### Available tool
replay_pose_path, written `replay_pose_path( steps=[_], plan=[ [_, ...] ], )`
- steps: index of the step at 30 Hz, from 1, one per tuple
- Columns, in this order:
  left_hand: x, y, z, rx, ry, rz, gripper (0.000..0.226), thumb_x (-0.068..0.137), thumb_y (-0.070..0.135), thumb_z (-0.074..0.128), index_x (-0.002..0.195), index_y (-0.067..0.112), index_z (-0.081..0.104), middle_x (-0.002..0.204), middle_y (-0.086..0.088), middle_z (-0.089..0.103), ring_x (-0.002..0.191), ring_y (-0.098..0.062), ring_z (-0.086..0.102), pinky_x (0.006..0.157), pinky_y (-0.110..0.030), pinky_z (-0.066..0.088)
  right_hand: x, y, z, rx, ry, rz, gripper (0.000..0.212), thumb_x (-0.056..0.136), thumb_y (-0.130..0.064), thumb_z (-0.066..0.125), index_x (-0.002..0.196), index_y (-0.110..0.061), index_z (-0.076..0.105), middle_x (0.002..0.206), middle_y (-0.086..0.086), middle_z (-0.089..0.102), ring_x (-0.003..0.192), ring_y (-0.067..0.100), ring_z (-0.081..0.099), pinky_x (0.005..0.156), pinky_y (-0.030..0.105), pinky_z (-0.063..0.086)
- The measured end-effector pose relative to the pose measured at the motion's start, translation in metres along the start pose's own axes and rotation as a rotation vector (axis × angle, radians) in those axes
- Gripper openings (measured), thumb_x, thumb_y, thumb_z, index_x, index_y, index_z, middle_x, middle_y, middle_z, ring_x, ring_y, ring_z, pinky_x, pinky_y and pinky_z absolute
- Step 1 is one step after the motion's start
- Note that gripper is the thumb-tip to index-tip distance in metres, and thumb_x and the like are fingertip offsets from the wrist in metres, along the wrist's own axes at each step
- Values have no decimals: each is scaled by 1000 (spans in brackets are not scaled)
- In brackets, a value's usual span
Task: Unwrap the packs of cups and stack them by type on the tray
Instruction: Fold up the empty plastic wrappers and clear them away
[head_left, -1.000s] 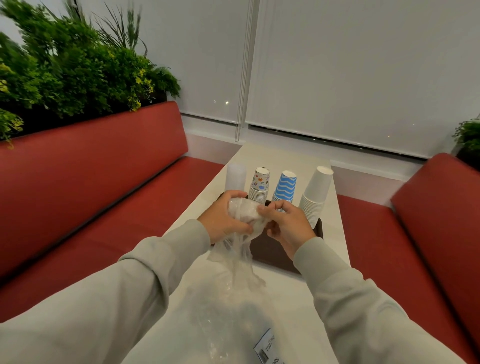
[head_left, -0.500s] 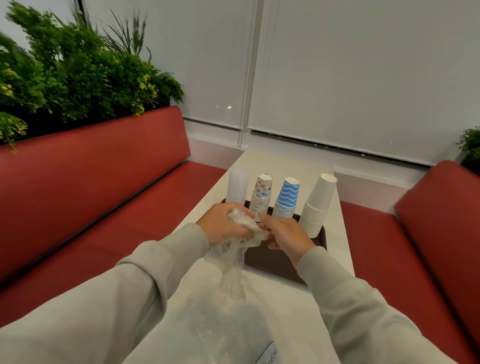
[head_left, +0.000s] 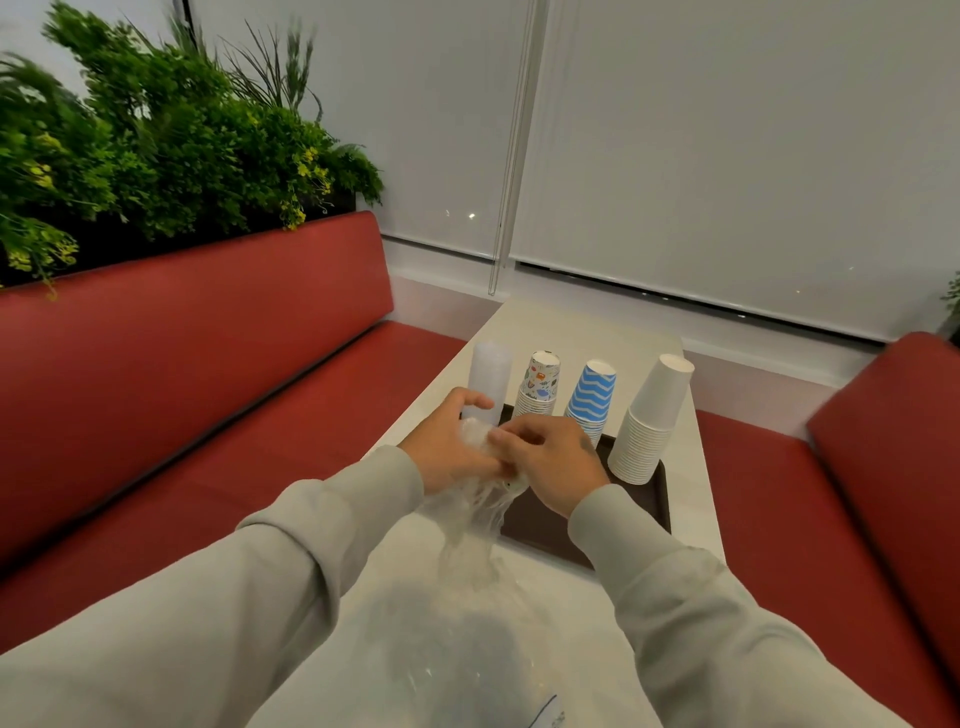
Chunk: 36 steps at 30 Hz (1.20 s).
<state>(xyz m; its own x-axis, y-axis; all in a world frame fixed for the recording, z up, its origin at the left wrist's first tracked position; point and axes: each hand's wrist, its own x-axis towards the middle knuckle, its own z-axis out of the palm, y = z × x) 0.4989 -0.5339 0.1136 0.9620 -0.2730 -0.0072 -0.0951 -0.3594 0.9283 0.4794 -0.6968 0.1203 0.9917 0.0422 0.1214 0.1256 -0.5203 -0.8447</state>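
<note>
Left hand (head_left: 451, 453) around crumpled clear wrap (head_left: 475, 514)

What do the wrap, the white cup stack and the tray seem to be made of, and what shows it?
The wrap: thin clear plastic film, glossy; it crumples and the table shows through. The white cup stack: probably paper, matte, opaque, rims showing as fine ridges. The tray: dark brown, low sheen, likely plastic, not certain.
</note>
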Motion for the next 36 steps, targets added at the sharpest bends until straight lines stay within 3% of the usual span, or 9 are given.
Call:
replay_pose_path(
  steps=[3, 6, 12, 17, 19, 23, 28, 32, 36],
  plan=[
    [-5, -1, 4, 106, 14, 16, 116, 56, 36, 95, 146, 40, 22, 124, 5, 53, 108, -17, 60, 92, -33, 53, 6, 2, 4, 72, 82, 65, 14, 91, -34, 69, 93, -21, 77, 87, -6, 72, 85, 8, 64, 71, 21, 51],
    [-5, -6, 5, 259, -6, 14, 123, 55, 42, 91, 150, 42, 13, 121, 10, 55, 105, -17, 61, 95, -36, 53, 10, 6, 9, 184, 80, 131, 13, 88, -31, 74, 78, -23, 77, 83, -3, 75, 85, 18, 69, 79, 34, 57],
    [-5, -8, -2, 397, 5, -6, 71, 80, 30, 76, 139, 39, 40, 117, 1, 60, 98, -20, 62, 82, -29, 51, 10, 9, 12, 489, -58, 264, 8, 92, -15, 70, 86, -10, 73, 87, 14, 72, 75, 25, 68, 68, 35, 57],
    [-1, -9, -7, 423, 53, -38, 32, 81, 15, 61, 108, 33, 58, 101, 1, 63, 86, -21, 63, 72, -36, 56, 8, 15, 18, 368, -78, 250, 7, 91, -22, 72, 90, -18, 66, 89, 13, 70, 68, 19, 64, 63, 36, 59],
    [0, -8, -6, 494, 64, -48, 25, 84, 16, 57, 106, 29, 57, 101, -2, 61, 82, -21, 60, 61, -29, 49, 8, 16, 22, 202, -53, 183, 11, 92, -31, 68, 83, -25, 71, 85, 7, 72, 76, 22, 65, 75, 43, 61],
    [-3, 0, -9, 605, 86, -79, 21, 88, 18, 49, 107, 23, 56, 97, -3, 56, 76, -23, 57, 61, -31, 48, 5, 8, 20, 165, -51, 133, 21, 89, -46, 66, 89, -28, 76, 80, -6, 72, 77, 16, 64, 71, 31, 54],
    [-6, 4, -7, 576, 91, -78, 41, 92, 16, 54, 130, 29, 46, 100, -1, 47, 78, -23, 56, 64, -32, 48, -1, 1, 17, 119, -123, 105, 20, 82, -44, 75, 93, -27, 79, 86, -9, 76, 83, 8, 69, 61, 16, 49],
    [-5, 0, -6, 504, 81, -28, 64, 86, 13, 64, 139, 32, 32, 89, 2, 49, 67, -13, 54, 52, -25, 41, -1, 3, 19, 143, -121, 122, 19, 82, -42, 76, 90, -26, 79, 82, -5, 76, 75, 8, 69, 64, 21, 51],
    [-6, -3, -6, 431, 30, 9, 79, 84, 11, 65, 146, 38, 23, 105, -3, 58, 74, -17, 60, 59, -26, 50, 1, 9, 19, 290, -108, 189, 10, 86, -24, 74, 94, -18, 78, 86, 4, 77, 78, 18, 72, 70, 27, 57]
  ],
)
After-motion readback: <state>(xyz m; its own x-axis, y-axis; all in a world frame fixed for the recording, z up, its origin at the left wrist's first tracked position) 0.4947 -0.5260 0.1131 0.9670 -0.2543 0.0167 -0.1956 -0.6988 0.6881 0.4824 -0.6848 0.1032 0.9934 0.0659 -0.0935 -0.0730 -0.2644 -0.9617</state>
